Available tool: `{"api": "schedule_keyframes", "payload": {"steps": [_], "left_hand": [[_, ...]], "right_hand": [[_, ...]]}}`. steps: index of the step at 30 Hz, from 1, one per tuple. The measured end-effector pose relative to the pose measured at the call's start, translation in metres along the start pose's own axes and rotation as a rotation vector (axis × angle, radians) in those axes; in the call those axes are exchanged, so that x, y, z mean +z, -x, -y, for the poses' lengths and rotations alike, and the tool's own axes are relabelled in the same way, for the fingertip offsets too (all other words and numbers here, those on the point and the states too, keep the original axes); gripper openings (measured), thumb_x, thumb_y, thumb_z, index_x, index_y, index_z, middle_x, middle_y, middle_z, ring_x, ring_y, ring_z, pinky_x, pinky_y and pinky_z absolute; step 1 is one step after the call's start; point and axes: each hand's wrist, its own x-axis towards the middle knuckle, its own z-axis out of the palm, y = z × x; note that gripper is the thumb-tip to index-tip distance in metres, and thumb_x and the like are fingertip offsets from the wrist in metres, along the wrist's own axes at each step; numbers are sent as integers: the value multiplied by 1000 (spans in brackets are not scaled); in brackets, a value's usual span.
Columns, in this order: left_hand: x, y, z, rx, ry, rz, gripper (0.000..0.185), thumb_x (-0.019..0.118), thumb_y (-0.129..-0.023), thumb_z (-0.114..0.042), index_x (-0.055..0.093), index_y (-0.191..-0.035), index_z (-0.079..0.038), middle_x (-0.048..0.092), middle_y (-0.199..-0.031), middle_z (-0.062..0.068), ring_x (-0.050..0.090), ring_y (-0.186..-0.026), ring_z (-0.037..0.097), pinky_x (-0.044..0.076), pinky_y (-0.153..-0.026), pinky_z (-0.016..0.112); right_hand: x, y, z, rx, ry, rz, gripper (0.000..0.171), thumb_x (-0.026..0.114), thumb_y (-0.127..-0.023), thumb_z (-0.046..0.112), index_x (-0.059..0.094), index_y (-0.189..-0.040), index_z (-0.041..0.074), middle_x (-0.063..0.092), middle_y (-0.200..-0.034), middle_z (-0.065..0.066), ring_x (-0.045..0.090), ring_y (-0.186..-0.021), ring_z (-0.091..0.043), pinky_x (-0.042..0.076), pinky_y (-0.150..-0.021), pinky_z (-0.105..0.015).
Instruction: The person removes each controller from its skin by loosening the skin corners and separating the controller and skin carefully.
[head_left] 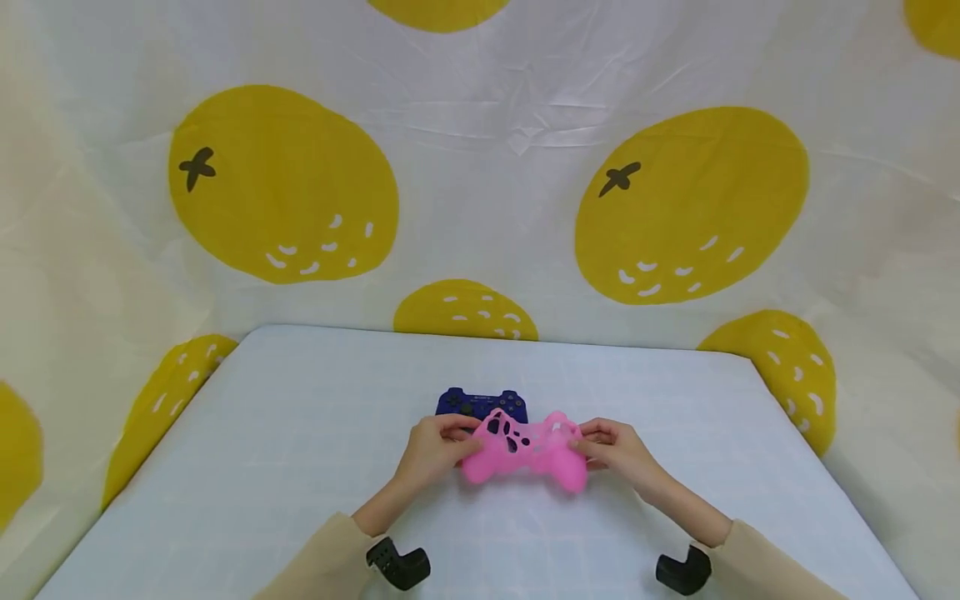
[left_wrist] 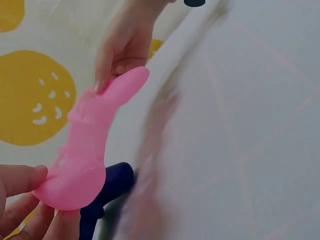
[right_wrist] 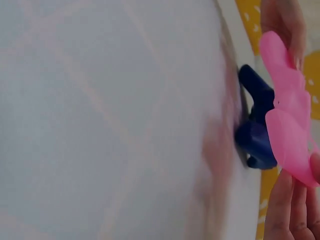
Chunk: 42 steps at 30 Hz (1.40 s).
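A pink silicone controller cover [head_left: 517, 450], with cut-outs for the buttons, is held up between both hands over the table. My left hand [head_left: 438, 448] pinches its left end, thumb in front and fingers behind. The right hand [head_left: 618, 450] grips the opposite end in the same way. Just behind the cover lies a dark blue game controller [head_left: 480, 402], its lower part hidden by the cover in the head view. In the right wrist view the blue controller [right_wrist: 257, 135] rests on the table, apart from both hands.
A white table [head_left: 300, 450] with a faint grid pattern spreads around the hands. Behind it hangs a white curtain [head_left: 480, 183] printed with large yellow fruit. Each sleeve end carries a black wrist camera [head_left: 401, 567].
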Motion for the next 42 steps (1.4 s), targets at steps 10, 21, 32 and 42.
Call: {"api": "schedule_keyframes", "payload": {"steps": [10, 21, 32, 42], "left_hand": [[35, -24, -23, 90, -53, -55, 24, 77, -80, -17, 73, -102, -7, 72, -81, 5, 65, -69, 9, 53, -60, 21], [85, -48, -37, 109, -109, -71, 23, 78, -79, -15, 75, -101, -10, 71, -76, 0, 59, -62, 2, 48, -54, 18], [111, -63, -38, 204, -279, -91, 22, 78, -78, -14, 75, -100, -11, 73, -77, 0, 63, -73, 11, 47, -79, 34], [118, -63, -33, 235, -338, -53, 19, 76, -78, -9, 73, -97, -8, 70, -79, 4, 58, -69, 11, 44, -59, 19]], "right_hand": [[-38, -5, -1, 36, 29, -105, 39, 67, -90, 21, 57, -114, -9, 70, -91, 5, 64, -79, -5, 57, -73, -27], [-85, -11, -18, 50, 81, -125, 47, 62, -94, 25, 53, -124, -10, 66, -99, 10, 62, -83, 0, 56, -77, -26], [-100, -10, -31, 156, 162, -104, 55, 57, -96, 31, 49, -131, -11, 65, -118, -13, 63, -86, -5, 56, -81, -29], [-101, -17, -45, 157, 212, -71, 51, 58, -96, 28, 50, -130, -9, 66, -116, -20, 64, -84, -13, 57, -73, -28]]}}
